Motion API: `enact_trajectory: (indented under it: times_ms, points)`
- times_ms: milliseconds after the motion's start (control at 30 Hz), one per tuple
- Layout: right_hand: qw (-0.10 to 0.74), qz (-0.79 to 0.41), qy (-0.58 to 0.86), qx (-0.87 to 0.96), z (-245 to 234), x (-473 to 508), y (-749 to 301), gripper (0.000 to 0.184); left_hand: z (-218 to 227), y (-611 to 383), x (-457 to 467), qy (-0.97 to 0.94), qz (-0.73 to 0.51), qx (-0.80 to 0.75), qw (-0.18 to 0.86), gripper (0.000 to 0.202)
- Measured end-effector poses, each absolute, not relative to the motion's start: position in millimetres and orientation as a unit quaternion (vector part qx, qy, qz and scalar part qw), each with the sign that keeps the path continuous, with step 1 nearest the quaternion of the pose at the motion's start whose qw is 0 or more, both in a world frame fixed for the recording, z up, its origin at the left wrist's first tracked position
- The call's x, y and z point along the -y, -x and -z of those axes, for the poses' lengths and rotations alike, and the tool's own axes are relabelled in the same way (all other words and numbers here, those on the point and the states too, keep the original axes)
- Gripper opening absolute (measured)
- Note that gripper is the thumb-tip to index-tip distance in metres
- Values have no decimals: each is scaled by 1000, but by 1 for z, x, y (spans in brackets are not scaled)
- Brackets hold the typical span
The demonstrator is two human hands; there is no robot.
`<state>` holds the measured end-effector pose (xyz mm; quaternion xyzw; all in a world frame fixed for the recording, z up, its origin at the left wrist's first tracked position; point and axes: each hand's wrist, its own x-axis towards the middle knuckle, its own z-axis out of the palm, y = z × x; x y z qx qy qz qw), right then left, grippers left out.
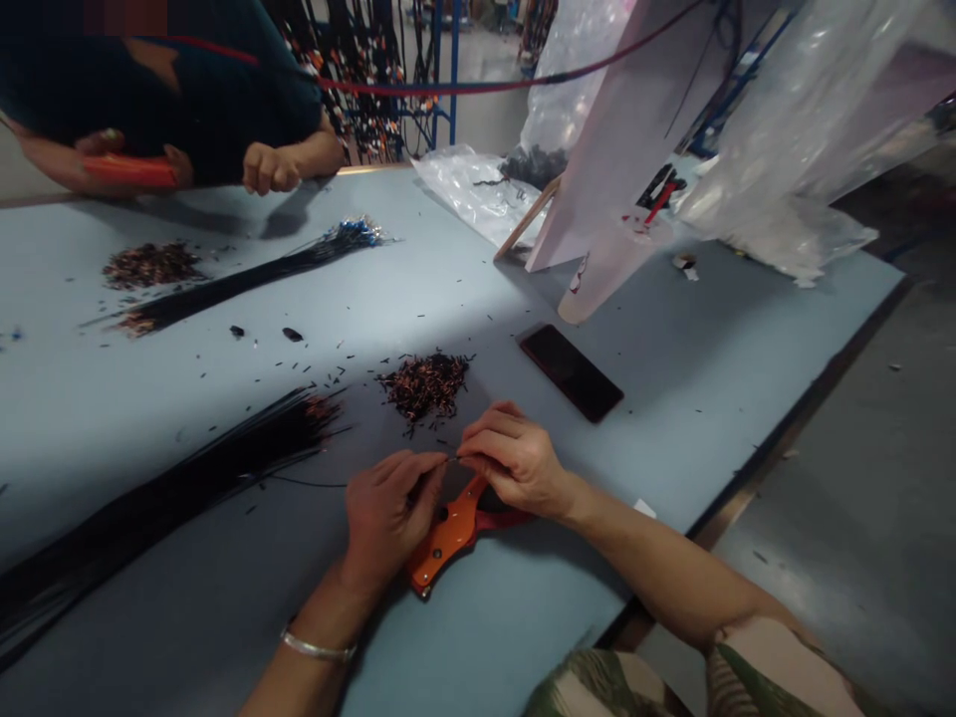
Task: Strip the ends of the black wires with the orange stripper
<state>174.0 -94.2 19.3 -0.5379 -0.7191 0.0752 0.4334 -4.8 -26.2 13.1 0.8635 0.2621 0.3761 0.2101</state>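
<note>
My left hand (392,508) is closed in a pinch on a thin black wire (310,483), which trails out to the left across the table. My right hand (519,458) pinches the same wire's end, fingertips almost meeting those of the left. Below both hands lies an orange wire stripper (452,538) with red handles, partly covered by them. To the left is a thick bundle of black wires (194,488) with copper-coloured ends. Just beyond my hands sits a pile of cut black and copper bits (425,388).
A phone (572,371) and a plastic cup (612,269) stand right of the pile on the table (747,398). Across from me, a co-worker's hand (270,167) rests near a second wire bundle (254,279) and scrap pile (153,266). Plastic bags (784,219) lie at the back right.
</note>
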Motion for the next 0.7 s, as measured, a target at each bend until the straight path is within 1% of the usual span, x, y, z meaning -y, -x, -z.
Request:
enact_trajectory:
  times_ms: [233, 367, 467, 533, 600, 667, 700]
  points:
    - [471, -112, 574, 661, -22, 97, -185, 11, -14, 7, 25, -844, -374, -313, 225, 15]
    - [427, -131, 579, 682, -19, 97, -188, 17, -14, 6, 26, -847, -382, -292, 226, 14]
    - [384, -128, 575, 711, -13, 97, -188, 23, -13, 6, 27, -843, -380, -306, 226, 15]
    - [364, -123, 577, 721, -11, 96, -187, 23, -13, 5, 27, -842, -379, -309, 229, 15]
    - [365, -117, 577, 721, -10, 95, -187, 21, -13, 5, 28, -840, -379, -310, 235, 14]
    - [384, -113, 590, 701, -10, 94, -187, 14, -13, 5, 28, -835, -377, -319, 244, 14]
    - [396, -115, 602, 684, -10, 94, -187, 16, -13, 5, 28, -831, -376, -326, 249, 14]
